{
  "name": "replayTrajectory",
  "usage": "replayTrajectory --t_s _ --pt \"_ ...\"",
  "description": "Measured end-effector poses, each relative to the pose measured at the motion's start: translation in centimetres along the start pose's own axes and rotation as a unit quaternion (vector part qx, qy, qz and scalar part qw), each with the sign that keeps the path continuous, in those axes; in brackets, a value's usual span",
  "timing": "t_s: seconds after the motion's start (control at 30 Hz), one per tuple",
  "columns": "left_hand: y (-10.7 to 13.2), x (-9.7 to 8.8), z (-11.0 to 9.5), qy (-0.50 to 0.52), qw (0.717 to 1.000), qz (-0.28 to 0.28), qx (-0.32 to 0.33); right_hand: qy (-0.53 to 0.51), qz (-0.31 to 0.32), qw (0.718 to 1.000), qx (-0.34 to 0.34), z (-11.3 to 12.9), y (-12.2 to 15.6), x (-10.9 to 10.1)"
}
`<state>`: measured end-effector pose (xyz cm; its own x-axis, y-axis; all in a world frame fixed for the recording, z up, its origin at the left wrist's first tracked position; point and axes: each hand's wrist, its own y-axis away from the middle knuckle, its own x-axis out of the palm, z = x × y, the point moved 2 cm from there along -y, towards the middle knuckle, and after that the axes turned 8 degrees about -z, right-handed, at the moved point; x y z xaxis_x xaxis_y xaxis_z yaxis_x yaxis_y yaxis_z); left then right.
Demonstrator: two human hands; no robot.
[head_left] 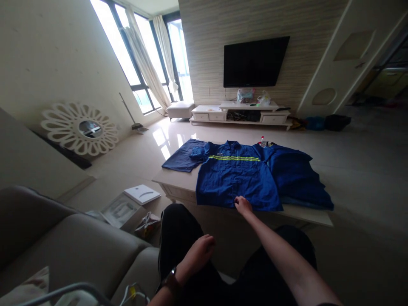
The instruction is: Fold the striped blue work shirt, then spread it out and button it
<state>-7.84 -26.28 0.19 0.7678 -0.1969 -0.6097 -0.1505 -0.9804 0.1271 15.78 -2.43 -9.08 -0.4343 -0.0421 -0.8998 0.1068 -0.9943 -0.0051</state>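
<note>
- A blue short-sleeved shirt (236, 180) with yellow chest stripes lies spread front-up on a low table (180, 180).
- The right hand (244, 205), fingers curled, is at the shirt's lower hem; I cannot tell whether it pinches cloth.
- The left hand (201, 250) is near the left leg (178, 227), fingers bent; whether they close fully I cannot tell.
- More blue clothing (296, 174) flanks the shirt.

Chest lettering (219, 154): too small to read.
Right hand (244, 205): grip on the work shirt (234, 180) unclear.
Red-capped bottle (262, 142): lower part hidden.
Sofa (79, 242): cut off at left.
</note>
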Motion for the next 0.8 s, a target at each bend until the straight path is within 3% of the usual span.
replayTrajectory --t_s 0.27,0.4,0.53,0.63,0.73,0.8 --pt "-2.9 1.5 0.5 0.031 0.999 0.014 -0.004 -0.013 0.015 0.999 -0.026 -1.0 -0.1 0.9" --pt "-5.1 1.1 1.4 0.065 0.997 0.028 -0.017 -0.047 0.019 0.998 -0.037 -1.5 -0.2 1.0" --pt "-7.1 0.6 2.3 0.078 0.996 0.034 -0.020 -0.087 -0.003 0.996 -0.029 -1.7 -0.2 0.5" --pt "-9.0 1.2 2.6 0.097 0.993 0.048 -0.038 -0.108 -0.039 0.993 -0.020 -1.2 -0.1 -0.3" --pt "-11.5 2.6 1.9 0.205 0.972 0.055 -0.097 -0.127 -0.076 0.989 -0.024 -0.4 0.1 -1.7" --pt "-13.5 3.7 0.9 0.305 0.935 0.059 -0.173 -0.139 -0.093 0.985 -0.029 0.1 0.1 -2.6"
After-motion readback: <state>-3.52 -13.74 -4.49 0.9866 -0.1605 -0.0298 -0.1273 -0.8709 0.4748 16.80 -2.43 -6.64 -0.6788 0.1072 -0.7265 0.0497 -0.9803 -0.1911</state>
